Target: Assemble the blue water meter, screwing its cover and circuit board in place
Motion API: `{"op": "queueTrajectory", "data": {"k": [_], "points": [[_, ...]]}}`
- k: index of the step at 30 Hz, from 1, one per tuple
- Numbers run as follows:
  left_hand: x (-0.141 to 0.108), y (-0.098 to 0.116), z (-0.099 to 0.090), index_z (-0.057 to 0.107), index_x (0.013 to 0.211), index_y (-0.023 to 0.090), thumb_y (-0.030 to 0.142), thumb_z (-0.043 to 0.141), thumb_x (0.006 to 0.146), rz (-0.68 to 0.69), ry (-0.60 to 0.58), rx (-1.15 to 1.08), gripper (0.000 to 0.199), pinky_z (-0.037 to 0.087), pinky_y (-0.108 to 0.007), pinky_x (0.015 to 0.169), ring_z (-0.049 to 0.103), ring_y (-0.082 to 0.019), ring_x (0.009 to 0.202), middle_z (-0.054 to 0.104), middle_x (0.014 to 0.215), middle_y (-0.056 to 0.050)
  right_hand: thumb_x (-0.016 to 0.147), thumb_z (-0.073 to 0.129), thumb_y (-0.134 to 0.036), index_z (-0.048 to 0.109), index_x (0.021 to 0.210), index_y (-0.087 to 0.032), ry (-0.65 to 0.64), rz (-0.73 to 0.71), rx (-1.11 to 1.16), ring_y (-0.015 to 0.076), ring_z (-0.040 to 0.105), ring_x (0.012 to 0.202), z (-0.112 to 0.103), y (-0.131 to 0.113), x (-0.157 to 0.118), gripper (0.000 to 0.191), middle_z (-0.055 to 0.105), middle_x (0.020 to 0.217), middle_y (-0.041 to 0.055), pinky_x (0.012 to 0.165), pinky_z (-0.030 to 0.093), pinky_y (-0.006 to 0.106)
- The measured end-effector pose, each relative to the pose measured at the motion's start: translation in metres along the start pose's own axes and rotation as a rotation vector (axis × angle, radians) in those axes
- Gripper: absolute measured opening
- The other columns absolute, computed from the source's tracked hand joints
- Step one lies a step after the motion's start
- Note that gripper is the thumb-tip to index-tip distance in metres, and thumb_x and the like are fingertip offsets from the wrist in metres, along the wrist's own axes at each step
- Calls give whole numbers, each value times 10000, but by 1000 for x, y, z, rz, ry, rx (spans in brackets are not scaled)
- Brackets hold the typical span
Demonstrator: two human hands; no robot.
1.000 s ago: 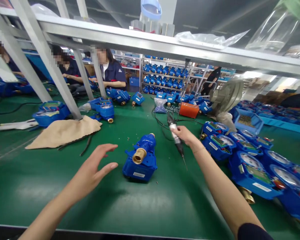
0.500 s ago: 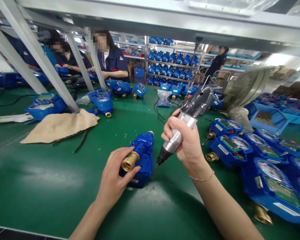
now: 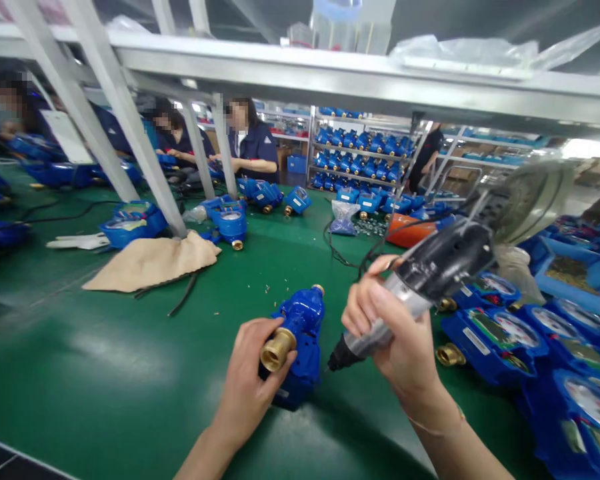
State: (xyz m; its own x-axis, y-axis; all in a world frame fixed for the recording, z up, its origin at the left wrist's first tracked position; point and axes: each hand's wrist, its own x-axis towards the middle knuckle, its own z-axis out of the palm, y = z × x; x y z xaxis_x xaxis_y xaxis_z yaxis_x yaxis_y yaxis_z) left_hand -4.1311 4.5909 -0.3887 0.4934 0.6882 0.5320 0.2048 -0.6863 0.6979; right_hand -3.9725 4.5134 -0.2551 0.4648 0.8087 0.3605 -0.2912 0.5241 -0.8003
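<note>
On the green table (image 3: pixel 170 373), the blue meter (image 3: pixel 300 340) lies between both hands. The left hand (image 3: pixel 253 373) has its grip closed round the brass end (image 3: pixel 278 349). The right hand's (image 3: pixel 395 327) grip wraps the screwdriver (image 3: pixel 405 300), whose tip seems just beside the meter, though blurred.

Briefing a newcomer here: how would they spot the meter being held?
On the green table, look left of the handheld driver. There sits a blue meter, its brass end in the left hand. Unlike the meters at the right, it lies pipe side up, no dial showing.
</note>
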Motion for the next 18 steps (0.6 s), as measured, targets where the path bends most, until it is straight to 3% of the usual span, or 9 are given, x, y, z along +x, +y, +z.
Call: {"op": "queueTrajectory", "data": {"k": [7, 13, 18], "points": [[-2, -8, 19, 468, 1203, 283, 409, 593, 852, 29, 168, 34, 393, 498, -466, 887, 531, -279, 1073, 576, 1113, -124, 815, 672, -257, 487, 986, -244, -21, 127, -61, 69, 434, 457, 6, 31, -3, 252, 469, 577, -77, 450, 369, 206], [-5, -4, 37, 492, 1162, 211, 483, 537, 878, -82, 317, 3, 397, 494, -410, 842, 570, -239, 970, 601, 1051, -91, 784, 709, -317, 493, 1028, -233, 143, 267, -92, 76, 432, 488, 7, 28, -7, 337, 459, 556, -76, 494, 378, 220], [-2, -3, 42, 505, 1126, 214, 546, 514, 869, -90, 389, -29, 420, 492, -388, 791, 569, -237, 912, 607, 978, -78, 770, 714, -345, 506, 964, -259, 141, 193, -26, 53, 376, 411, -2, 31, -16, 297, 430, 514, -90, 441, 342, 205]]}}
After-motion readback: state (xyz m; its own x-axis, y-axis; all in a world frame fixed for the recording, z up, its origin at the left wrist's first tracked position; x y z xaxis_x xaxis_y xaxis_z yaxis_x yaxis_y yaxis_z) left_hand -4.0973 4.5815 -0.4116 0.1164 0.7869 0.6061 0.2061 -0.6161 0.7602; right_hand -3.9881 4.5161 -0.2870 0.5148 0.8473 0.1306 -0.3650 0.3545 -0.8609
